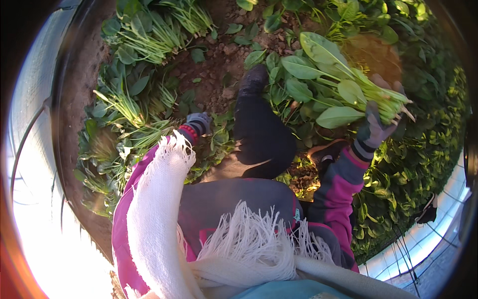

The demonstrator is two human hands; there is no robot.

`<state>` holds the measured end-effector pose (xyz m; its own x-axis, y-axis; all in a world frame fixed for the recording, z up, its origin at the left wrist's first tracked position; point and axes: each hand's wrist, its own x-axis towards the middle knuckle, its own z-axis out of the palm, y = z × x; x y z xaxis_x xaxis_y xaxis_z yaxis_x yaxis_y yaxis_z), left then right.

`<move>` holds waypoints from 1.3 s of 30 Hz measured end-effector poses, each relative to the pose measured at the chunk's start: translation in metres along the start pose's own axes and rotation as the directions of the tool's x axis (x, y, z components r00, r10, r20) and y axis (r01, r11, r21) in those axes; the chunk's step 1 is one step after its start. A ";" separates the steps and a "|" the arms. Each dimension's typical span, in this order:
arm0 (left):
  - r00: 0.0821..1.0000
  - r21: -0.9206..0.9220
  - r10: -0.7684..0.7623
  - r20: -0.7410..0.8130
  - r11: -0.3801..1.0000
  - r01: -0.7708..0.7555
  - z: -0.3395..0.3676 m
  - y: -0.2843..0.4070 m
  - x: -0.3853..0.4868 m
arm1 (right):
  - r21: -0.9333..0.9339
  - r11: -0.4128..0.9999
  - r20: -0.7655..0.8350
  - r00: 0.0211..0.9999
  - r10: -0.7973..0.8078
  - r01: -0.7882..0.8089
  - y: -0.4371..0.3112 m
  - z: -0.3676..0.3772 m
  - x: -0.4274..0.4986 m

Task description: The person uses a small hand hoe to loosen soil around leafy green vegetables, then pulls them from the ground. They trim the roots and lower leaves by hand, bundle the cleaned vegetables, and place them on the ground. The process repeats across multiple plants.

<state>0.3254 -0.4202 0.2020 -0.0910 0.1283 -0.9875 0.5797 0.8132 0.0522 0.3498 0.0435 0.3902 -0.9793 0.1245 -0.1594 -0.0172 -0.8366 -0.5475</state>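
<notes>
My right hand (375, 119), in a grey glove, holds a bunch of spinach (349, 86) by its stems. The pale root ends stick out past my fingers to the right, and broad green leaves spread to the left. My left hand (199, 122), gloved too, is low beside my bent knee, over loose leaves (220, 136) on the ground. Its fingers are too small and partly turned away to show whether they hold anything. Nearest to it on the left lies a cut spinach bunch (127, 110), stems upward.
More spinach bunches (153, 41) lie in a row on the left along bare soil (80, 74). Growing spinach (418, 149) fills the right side. My leg (261, 130) is in the middle. Plastic sheeting (33, 130) stands at the left. A shoe (427, 211) shows at the right edge.
</notes>
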 end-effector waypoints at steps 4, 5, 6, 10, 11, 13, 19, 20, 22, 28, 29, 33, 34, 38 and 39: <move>0.247 -0.111 0.020 -0.969 0.857 -0.503 -0.127 -0.004 -0.079 | -0.085 0.977 0.059 0.980 -0.189 0.193 0.026 0.020 0.025; -0.015 0.049 0.056 -0.998 0.694 -0.719 -0.158 0.009 -0.098 | -0.085 0.979 0.077 0.981 -0.177 0.183 0.028 0.028 0.033; -0.160 0.166 0.062 -0.985 0.577 -0.799 -0.184 0.028 -0.116 | 0.047 0.992 0.167 0.978 -0.124 0.118 0.030 0.036 0.041; -0.249 0.336 0.240 -0.938 0.467 -0.818 -0.233 0.105 -0.153 | -0.108 0.990 0.190 0.979 -0.072 0.093 0.046 0.066 0.054; -0.108 0.278 0.286 -0.952 0.660 -0.698 -0.232 0.116 -0.154 | 0.064 0.996 0.295 0.955 0.039 -0.060 0.046 0.073 0.059; -0.196 0.257 0.168 -0.966 0.574 -0.777 -0.234 0.129 -0.150 | -0.624 0.628 0.253 0.881 -0.401 0.465 0.068 0.085 0.056; -0.290 0.238 -0.010 -0.957 0.544 -0.804 -0.225 0.101 -0.144 | -0.122 0.947 0.254 0.931 -0.261 0.299 0.097 0.090 0.068; -0.122 0.101 0.001 -0.993 0.569 -0.816 -0.223 0.087 -0.146 | -0.145 0.948 0.182 0.949 -0.256 0.283 0.098 0.082 0.068; 0.123 -0.115 -0.033 -0.992 0.650 -0.751 -0.213 0.053 -0.150 | -0.361 0.863 0.140 0.935 -0.325 0.354 0.098 0.053 0.057; 0.440 -0.397 -0.208 -0.873 0.828 -0.396 -0.174 -0.062 -0.138 | -0.646 0.538 -0.637 0.771 0.011 -0.542 0.149 -0.103 -0.021; 0.495 -0.416 -0.236 -0.836 0.861 -0.293 -0.164 -0.070 -0.129 | -0.556 0.503 -0.691 0.705 0.164 -0.662 0.164 -0.130 -0.040; 0.699 -0.445 -0.374 -0.609 0.891 0.088 -0.144 -0.078 -0.058 | -0.536 -0.231 -0.835 0.550 0.004 -0.812 0.224 -0.209 -0.070; 0.727 -0.471 -0.400 -0.558 0.874 0.120 -0.143 -0.074 -0.033 | -0.562 -0.308 -0.791 0.608 -0.072 -0.768 0.233 -0.216 -0.069; 0.739 -0.389 -0.442 -0.508 0.884 0.260 -0.125 -0.057 0.050 | -0.314 -0.472 -0.920 0.386 -0.063 -0.824 0.247 -0.210 -0.042; 0.716 -0.358 -0.450 -0.534 0.887 0.291 -0.119 -0.053 0.065 | -0.294 -0.484 -0.929 0.365 -0.056 -0.824 0.245 -0.206 -0.037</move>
<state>0.1920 -0.3876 0.1531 -0.7583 0.0291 -0.6512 0.1982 0.9620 -0.1877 0.4229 -0.0564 0.0930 -0.1689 0.5883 -0.7908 0.8747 0.4592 0.1548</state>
